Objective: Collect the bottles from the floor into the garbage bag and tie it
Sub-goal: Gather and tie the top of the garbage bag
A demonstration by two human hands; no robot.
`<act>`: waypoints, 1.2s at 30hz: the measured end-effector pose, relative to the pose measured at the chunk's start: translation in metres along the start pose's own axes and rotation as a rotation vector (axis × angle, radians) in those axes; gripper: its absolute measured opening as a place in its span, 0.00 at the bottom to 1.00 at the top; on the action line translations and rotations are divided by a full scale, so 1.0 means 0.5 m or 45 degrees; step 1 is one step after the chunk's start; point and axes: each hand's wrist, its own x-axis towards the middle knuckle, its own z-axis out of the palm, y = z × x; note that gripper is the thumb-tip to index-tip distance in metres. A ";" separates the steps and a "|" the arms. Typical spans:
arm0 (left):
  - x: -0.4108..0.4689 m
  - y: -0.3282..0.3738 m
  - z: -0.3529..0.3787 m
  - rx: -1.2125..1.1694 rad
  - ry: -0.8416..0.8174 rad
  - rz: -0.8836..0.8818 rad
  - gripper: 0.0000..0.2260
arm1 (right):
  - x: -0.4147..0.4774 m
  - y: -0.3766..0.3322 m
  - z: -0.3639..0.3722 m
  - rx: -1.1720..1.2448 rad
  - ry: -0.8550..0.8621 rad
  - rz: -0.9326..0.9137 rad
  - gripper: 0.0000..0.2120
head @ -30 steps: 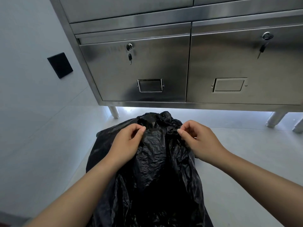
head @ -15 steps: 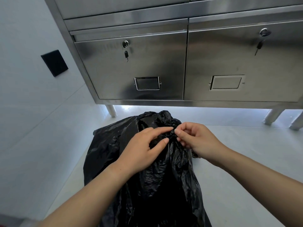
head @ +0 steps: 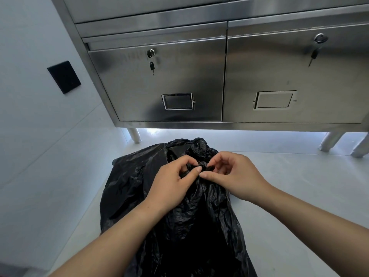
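Note:
A crumpled black garbage bag (head: 189, 226) stands on the pale floor right in front of me, its top gathered into a bunch. My left hand (head: 171, 182) and my right hand (head: 233, 176) meet at that gathered neck. Both pinch the black plastic between thumb and fingers, fingertips almost touching each other. A loose flap of the bag sticks up behind the hands. No bottles are visible; the bag's contents are hidden.
A stainless steel cabinet (head: 225, 80) with two locked drawers, keys hanging in the locks, stands on short legs (head: 134, 134) just beyond the bag. A pale wall with a black square plate (head: 63, 76) is on the left. Bare floor lies to the right.
My hands were apart, each holding a side of the bag's top. They have come together at the middle and now pinch the gathered neck. The view shifted slightly.

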 end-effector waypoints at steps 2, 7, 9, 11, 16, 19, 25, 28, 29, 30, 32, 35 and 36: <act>-0.001 0.000 0.001 -0.029 0.008 -0.004 0.03 | 0.001 -0.002 0.004 -0.088 0.102 -0.031 0.13; -0.004 -0.009 0.003 -0.014 -0.009 -0.014 0.03 | 0.004 -0.003 0.006 -0.191 0.087 -0.030 0.10; -0.003 -0.016 0.005 0.004 -0.024 -0.033 0.03 | 0.002 0.002 0.006 -0.169 0.103 -0.017 0.09; 0.000 -0.023 0.003 0.006 -0.038 -0.071 0.05 | 0.001 0.007 0.008 -0.146 0.136 -0.003 0.09; -0.005 -0.032 -0.003 -0.061 -0.078 -0.084 0.07 | -0.003 0.018 0.004 -0.058 0.106 0.055 0.08; -0.015 -0.028 0.002 -0.041 -0.067 -0.020 0.06 | -0.008 0.017 0.007 -0.102 0.012 0.039 0.07; -0.015 -0.025 0.002 -0.022 -0.003 0.002 0.05 | -0.011 0.000 0.018 -0.329 -0.011 0.048 0.11; -0.018 -0.027 0.004 -0.067 -0.058 -0.039 0.05 | -0.006 0.001 0.016 -0.375 -0.016 0.064 0.06; -0.019 -0.028 0.004 -0.074 -0.084 -0.051 0.04 | -0.007 0.004 0.016 -0.368 -0.025 0.068 0.06; -0.019 -0.029 0.003 -0.083 -0.103 -0.066 0.03 | -0.008 0.007 0.016 -0.353 -0.030 0.070 0.05; -0.016 -0.033 -0.004 -0.121 -0.131 -0.111 0.02 | -0.011 0.013 0.014 -0.311 -0.020 0.079 0.05; -0.011 -0.043 -0.021 -0.180 -0.213 -0.210 0.07 | -0.009 0.022 0.006 -0.285 0.013 0.096 0.08; -0.009 -0.046 -0.025 -0.188 -0.258 -0.237 0.07 | -0.008 0.024 0.004 -0.289 0.017 0.092 0.10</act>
